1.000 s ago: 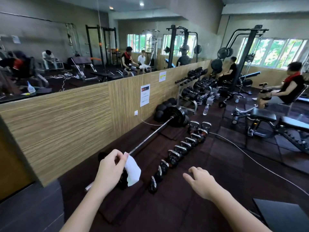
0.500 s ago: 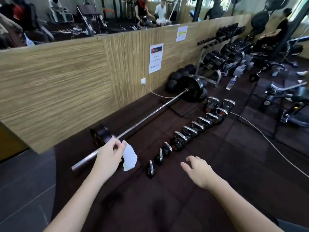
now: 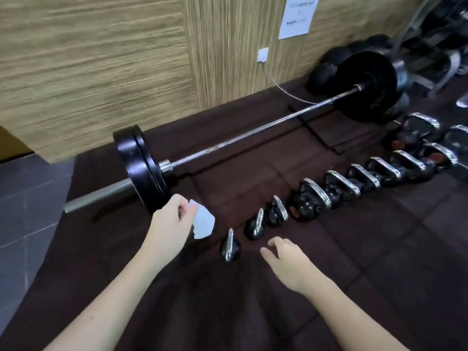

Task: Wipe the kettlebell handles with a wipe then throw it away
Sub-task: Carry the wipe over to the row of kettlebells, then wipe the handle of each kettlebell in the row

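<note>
While the notice (image 3: 298, 17) is too blurred to read, left hand (image 3: 169, 224) pinches the wipe (image 3: 203, 224), right hand (image 3: 288, 262) spread empty.

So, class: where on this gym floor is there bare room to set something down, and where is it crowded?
Bare mat lies between the barbell and the kettlebell row, and right of the right hand. The kettlebells themselves sit tightly packed.

A white paper notice (image 3: 299, 16) hangs on the wood-grain wall panel (image 3: 240, 46). It carries printed lines, but they are too blurred to read. No other lettering is legible.
</note>
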### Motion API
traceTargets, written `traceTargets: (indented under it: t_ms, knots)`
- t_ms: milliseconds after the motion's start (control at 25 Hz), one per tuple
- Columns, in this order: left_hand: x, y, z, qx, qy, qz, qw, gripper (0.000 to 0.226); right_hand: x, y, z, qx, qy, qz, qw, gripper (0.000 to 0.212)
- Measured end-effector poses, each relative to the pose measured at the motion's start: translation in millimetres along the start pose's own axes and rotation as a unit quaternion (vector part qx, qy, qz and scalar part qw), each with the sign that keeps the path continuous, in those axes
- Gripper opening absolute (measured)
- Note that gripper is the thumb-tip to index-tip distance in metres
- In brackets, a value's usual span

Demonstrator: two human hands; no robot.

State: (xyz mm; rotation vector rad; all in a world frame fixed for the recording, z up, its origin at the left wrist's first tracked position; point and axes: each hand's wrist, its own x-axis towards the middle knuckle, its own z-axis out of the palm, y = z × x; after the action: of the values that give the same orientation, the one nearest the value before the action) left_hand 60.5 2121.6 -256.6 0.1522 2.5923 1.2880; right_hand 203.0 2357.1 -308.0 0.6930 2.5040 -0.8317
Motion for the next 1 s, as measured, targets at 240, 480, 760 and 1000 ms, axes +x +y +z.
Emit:
traceTargets:
  t_ms: [240, 480, 760, 1000]
  knots:
    - [84.5, -120.8, 159.8, 0.033, -0.025, 0.011, 0.999, 0.033, 175.6, 85.0, 122.6, 0.018, -0.033, -0.03, 0.999, 0.046]
    - [112.8, -231.6, 284.6, 0.029, -0.139, 0.054, 0.988, 0.027, 293.1, 124.6, 230.9, 0.024, -0.066, -0.098, 0.993, 0.049]
    - [94.0, -282.9, 347.3, 0.05, 0.021, 0.138, 0.989, 0.046, 354.2, 142.8, 279.7, 0.041, -0.091, -0.155, 0.983, 0.056]
    - [162.5, -261.8, 359.4, 0.196, -0.071, 0.056, 0.976, 0.047, 354.9, 141.3, 290.9, 0.081, -0.093, -0.136, 0.983, 0.05]
